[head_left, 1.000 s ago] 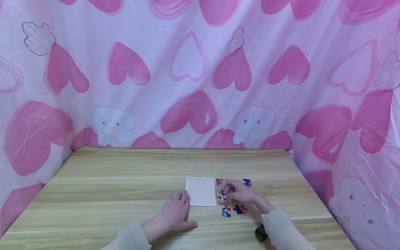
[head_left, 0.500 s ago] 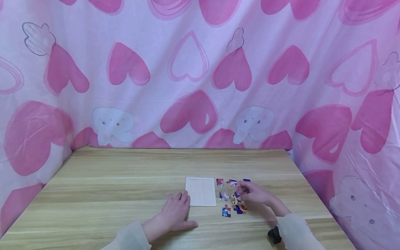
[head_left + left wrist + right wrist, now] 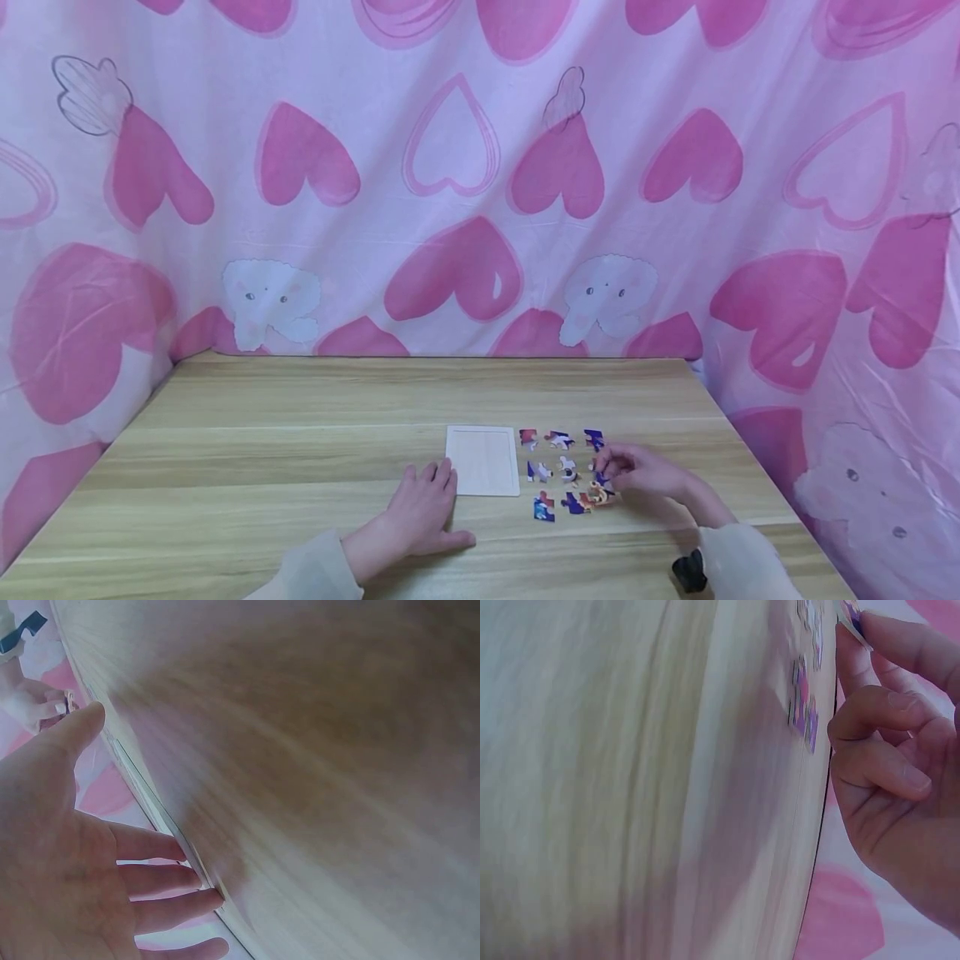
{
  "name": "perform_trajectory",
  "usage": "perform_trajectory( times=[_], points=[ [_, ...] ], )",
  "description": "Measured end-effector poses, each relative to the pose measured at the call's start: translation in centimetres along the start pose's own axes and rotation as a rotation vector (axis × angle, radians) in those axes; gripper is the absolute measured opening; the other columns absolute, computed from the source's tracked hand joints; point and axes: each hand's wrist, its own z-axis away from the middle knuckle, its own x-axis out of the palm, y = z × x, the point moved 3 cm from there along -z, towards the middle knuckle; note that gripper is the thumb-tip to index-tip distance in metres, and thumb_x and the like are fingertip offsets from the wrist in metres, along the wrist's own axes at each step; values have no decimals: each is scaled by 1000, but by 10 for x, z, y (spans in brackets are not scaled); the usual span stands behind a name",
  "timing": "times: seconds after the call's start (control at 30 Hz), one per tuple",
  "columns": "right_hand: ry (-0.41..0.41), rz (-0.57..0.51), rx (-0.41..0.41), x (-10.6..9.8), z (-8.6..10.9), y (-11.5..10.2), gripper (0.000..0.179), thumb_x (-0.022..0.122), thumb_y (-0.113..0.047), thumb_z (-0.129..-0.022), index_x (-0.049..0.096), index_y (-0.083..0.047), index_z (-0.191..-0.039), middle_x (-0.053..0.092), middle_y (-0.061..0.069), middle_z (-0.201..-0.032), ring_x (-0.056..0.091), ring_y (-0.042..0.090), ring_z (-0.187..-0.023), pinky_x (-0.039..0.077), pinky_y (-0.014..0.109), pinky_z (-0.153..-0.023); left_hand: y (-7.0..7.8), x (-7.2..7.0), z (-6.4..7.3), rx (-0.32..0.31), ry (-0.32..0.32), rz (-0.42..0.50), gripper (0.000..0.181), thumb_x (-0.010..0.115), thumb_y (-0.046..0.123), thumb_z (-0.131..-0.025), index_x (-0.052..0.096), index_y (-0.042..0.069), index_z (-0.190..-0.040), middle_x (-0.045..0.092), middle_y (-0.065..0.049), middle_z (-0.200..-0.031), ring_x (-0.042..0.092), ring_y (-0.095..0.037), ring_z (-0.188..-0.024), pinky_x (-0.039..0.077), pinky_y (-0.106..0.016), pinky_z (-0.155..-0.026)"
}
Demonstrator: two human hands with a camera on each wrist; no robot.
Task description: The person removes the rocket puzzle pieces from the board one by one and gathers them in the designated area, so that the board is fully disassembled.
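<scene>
My right hand [image 3: 641, 471] pinches a jigsaw puzzle piece [image 3: 598, 493], dark blue and tan, between thumb and finger at the right of the loose pieces. In the right wrist view this puzzle piece [image 3: 852, 624] is tilted at the fingertips, with the other fingers curled below. A square, pale wooden puzzle tray [image 3: 482, 462] lies flat, no pieces in it. At its left edge rest the fingertips of my left hand [image 3: 420, 512], spread out with the thumb apart. The left wrist view shows those straight fingers [image 3: 176, 907] along the tray's edge.
Several colourful puzzle pieces [image 3: 540, 472] lie in loose rows right of the tray on the wooden table [image 3: 300, 433]. A black object [image 3: 688, 572] shows at the right sleeve. Behind hangs a pink curtain [image 3: 450, 250] with hearts.
My right hand has moved right, away from the tray, carrying the puzzle piece past the others. Pieces it covered before now show. My left hand and the tray have stayed put.
</scene>
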Motion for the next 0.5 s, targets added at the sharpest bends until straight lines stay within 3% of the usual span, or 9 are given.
perform_trajectory(
  times=[0.13, 0.3, 0.5],
  points=[
    [14, -5, 13, -6, 8, 6, 21, 56, 3, -78, 54, 2, -99, 54, 13, -91, 48, 19, -76, 44, 27, -65, 0, 0, 0, 0, 6, 2, 91, 41, 75, -70, 52, -2, -118, 48, -18, -122, 49, -31, -104, 39, -48, -77],
    [4, 4, 8, -9, 15, 10, 22, 54, 5, -76, 55, 3, -98, 53, 13, -78, 48, 16, -69, 44, 27, -61, 0, -1, 0, -3, -2, 12, 92, 41, 74, -70, 51, -2, -119, 47, -19, -122, 48, -32, -105, 39, -49, -78],
    [29, 37, 55, -9, 19, 16, 23, 55, 4, -74, 55, 2, -97, 51, 9, -75, 45, 13, -65, 40, 24, -57, 0, -1, 0, -8, -12, 26, 92, 42, 74, -70, 51, -3, -119, 47, -19, -122, 48, -32, -105, 39, -49, -79]
  ],
)
